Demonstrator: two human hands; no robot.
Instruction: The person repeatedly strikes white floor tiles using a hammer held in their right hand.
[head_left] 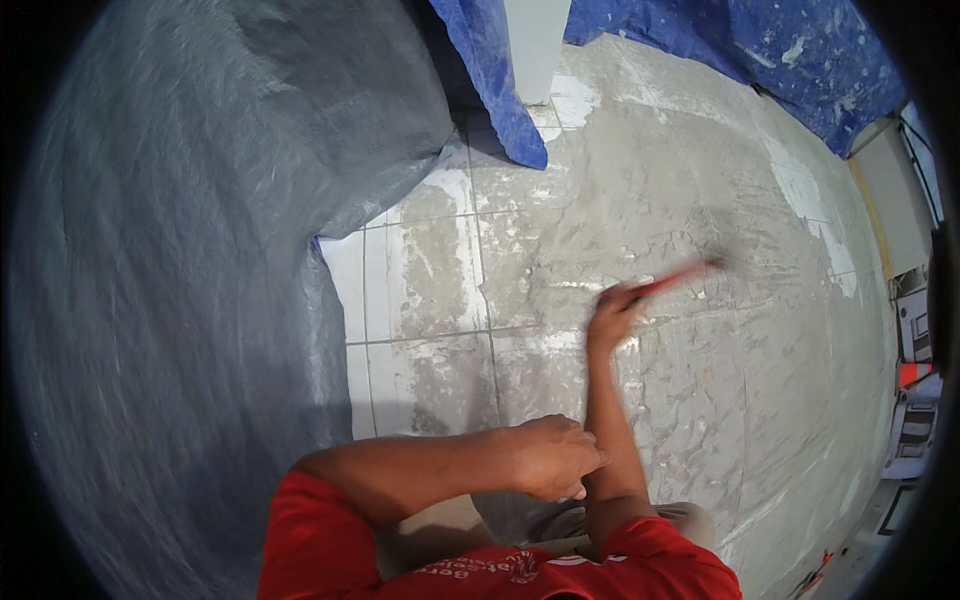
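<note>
My right hand (613,320) grips a red-handled tool (668,277) with a dark, motion-blurred head, held over a floor coated with rough, uneven grey material (700,400). My left hand (550,458) has its fingers curled and overlaps or lies very close to my right forearm; whether anything is in them is hidden. White square tiles (430,270) with grey patches show left of the tool.
A large grey sheet (180,250) covers the left side. Blue plastic sheets (720,50) lie along the top, beside a white upright block (535,45). At the right edge are a pale board (890,200), an orange cone (915,375) and other items.
</note>
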